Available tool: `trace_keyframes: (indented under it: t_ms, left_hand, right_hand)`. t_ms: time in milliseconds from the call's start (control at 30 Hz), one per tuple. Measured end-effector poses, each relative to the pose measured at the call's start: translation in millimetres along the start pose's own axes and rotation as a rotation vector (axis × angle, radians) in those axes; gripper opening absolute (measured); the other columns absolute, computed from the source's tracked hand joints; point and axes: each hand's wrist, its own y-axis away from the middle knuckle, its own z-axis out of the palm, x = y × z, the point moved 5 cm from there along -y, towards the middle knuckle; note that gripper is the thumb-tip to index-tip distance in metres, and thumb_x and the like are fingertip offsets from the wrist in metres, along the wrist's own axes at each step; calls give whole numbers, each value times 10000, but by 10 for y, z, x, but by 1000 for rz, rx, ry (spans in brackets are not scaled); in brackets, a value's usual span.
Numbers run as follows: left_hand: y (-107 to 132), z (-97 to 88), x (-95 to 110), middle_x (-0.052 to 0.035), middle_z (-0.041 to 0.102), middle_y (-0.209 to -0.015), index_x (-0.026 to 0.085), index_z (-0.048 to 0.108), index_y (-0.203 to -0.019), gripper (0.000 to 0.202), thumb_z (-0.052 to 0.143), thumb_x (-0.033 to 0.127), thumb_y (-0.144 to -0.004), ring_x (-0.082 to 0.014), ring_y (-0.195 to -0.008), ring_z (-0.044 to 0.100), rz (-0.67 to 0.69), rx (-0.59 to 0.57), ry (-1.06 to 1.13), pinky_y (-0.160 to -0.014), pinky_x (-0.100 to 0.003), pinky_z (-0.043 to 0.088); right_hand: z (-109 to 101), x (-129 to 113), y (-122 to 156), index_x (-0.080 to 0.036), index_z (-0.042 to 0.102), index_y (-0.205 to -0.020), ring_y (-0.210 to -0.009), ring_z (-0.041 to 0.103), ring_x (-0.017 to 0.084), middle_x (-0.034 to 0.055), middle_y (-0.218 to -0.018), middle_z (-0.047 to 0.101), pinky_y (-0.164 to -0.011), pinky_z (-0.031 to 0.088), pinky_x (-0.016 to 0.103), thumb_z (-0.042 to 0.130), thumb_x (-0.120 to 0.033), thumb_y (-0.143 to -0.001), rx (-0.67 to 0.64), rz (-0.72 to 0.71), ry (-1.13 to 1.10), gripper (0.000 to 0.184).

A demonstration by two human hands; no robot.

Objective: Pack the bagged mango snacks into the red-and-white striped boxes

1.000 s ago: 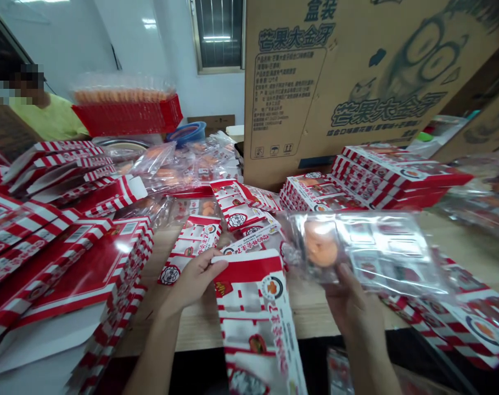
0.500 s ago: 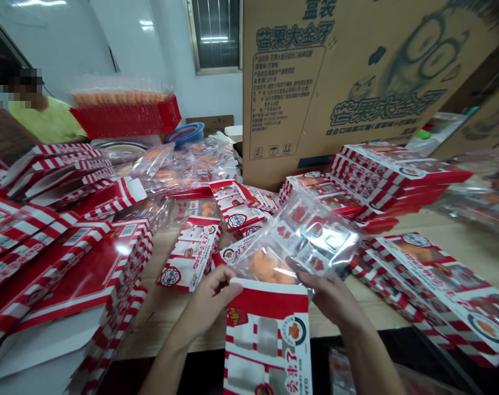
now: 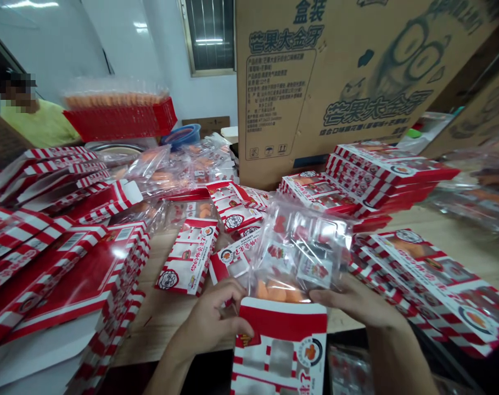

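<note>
My left hand (image 3: 216,315) grips the upper left edge of a red-and-white windowed carton (image 3: 280,318), its thumb lying on the front. The carton stands upright close to me, its open end facing away. Partly inside that opening is a clear plastic tray pack (image 3: 304,241) with orange pieces at its near end and small printed sachets in its other compartments. My right hand (image 3: 356,302) is closed on the right side of the pack, beside the carton's top corner; some of its fingers are hidden behind the plastic.
Stacks of flat red-and-white cartons (image 3: 88,274) rise on the left. Filled cartons (image 3: 389,170) are piled at right, with another row (image 3: 438,291) nearer. A large cardboard box (image 3: 282,109) stands behind. Clear packs (image 3: 183,164) heap at the back; a person in yellow (image 3: 39,123) is far left.
The tray pack has straightened over the carton and gone deeper into its opening. Both hands and the carton have shifted slightly right and lower in view.
</note>
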Motion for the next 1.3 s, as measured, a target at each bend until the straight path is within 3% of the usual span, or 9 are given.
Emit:
trace_keyframes:
  t_ms: [167,267,400,533,633,767,867,1033,1300]
  left_hand:
    - [-41,44,62,18,463,-662,181,461,-567,473,670,544,-787,-137,-676,449,42,-90,-89,-628,-241,355]
    - [-57,65,60,20,457,-666,192,424,-578,467,621,533,-829,-139,-678,458,63,-69,-110,-635,-242,372]
    - [-2,41,-73,-8,519,-832,206,419,-659,374,563,462,-890,-151,-782,527,83,102,-130,-709,-251,415]
    - [95,-52,-229,-48,466,-1205,211,451,-710,225,556,243,-907,-177,-1100,504,115,306,-189,-951,-292,366]
    - [141,-104,-278,-36,472,-1240,223,466,-720,201,555,156,-887,-167,-1146,498,132,355,-221,-971,-279,372]
    - [169,-123,-268,-36,510,-1266,227,480,-711,199,561,147,-875,-172,-1186,502,143,351,-238,-997,-284,378]
    - [172,-110,-266,-74,528,-1298,215,469,-689,207,558,178,-873,-205,-1204,506,99,345,-217,-1019,-330,367]
    - [120,-63,-310,-62,670,-855,219,425,-651,272,546,292,-883,-202,-864,651,-10,244,-130,-737,-285,488]
    - [47,-134,-355,-66,626,-926,213,455,-642,301,577,396,-847,-223,-975,597,-98,247,-120,-881,-333,439]
  right_hand:
    - [-238,-248,-82,-289,649,-1140,-655,665,198,33,-873,721,-608,560,315,809,-597,-596,386,-359,-263,645]
    - [-363,-419,-60,-346,587,-1238,-607,641,151,4,-885,708,-536,531,243,832,-465,-653,632,-532,-248,645]
    - [-194,-491,-87,-319,741,-979,-690,680,162,6,-867,729,-613,559,245,779,-432,-740,338,-483,7,268]
    - [132,-181,-123,-260,793,-932,-1070,642,281,110,-1134,684,-886,528,375,711,-573,-755,1,-334,207,368]
    - [200,81,-165,-281,770,-1024,-1215,546,301,111,-1256,619,-994,460,401,776,-566,-682,131,-315,148,445]
    - [187,184,-173,-291,736,-1071,-973,659,248,84,-1048,712,-860,538,360,770,-515,-714,299,-330,48,422]
    - [234,72,-169,-233,773,-778,-850,663,232,85,-865,722,-807,532,335,705,-487,-790,194,-363,166,263]
    - [344,114,-192,-194,736,-638,-835,639,229,75,-873,648,-745,513,311,687,-518,-787,-58,-291,79,360]
    - [317,383,-237,-197,652,-603,-737,620,225,55,-735,659,-689,502,309,663,-584,-767,182,-248,27,420]
